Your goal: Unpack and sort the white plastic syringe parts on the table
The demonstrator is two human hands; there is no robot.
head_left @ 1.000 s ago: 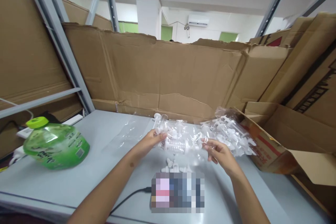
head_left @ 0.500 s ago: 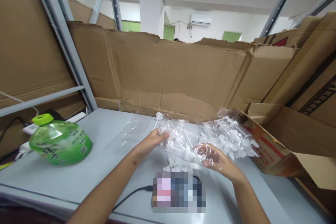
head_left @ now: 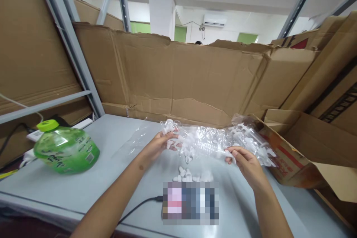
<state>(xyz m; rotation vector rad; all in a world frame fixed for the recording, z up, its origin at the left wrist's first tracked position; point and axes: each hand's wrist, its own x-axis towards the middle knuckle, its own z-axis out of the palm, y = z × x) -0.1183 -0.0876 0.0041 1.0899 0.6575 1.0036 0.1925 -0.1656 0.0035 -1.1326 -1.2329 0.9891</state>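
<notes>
Grey tabletop (head_left: 83,189) carries everything, and nearest the viewer, just short of both hands and between the two forearms, sits a blurred-out block (head_left: 190,202) with a black cable (head_left: 139,206) running from its left side under the left forearm. Beyond that block, below and between the hands, a few small white plastic caps (head_left: 186,174) lie loose on the surface. The left hand (head_left: 157,145) has its fingers closed on the left end of a clear plastic bag (head_left: 203,141) of transparent parts, pinching a small white piece there. The right hand (head_left: 247,163) grips the same bag at its right end, fingers curled around the crinkled film, so the bag stretches between the two hands just above the table. Just past the right hand, a heap of clear plastic syringes (head_left: 251,139) spills against a torn cardboard box (head_left: 290,156). Flat clear film (head_left: 136,137) lies just left of the left hand. Well to the left of it rests a green bottle (head_left: 67,150) on its side, with a lime cap. Behind the hands, a cardboard wall (head_left: 181,78) stands along the table's far edge, and grey metal shelf posts (head_left: 69,44) rise at the far left.
</notes>
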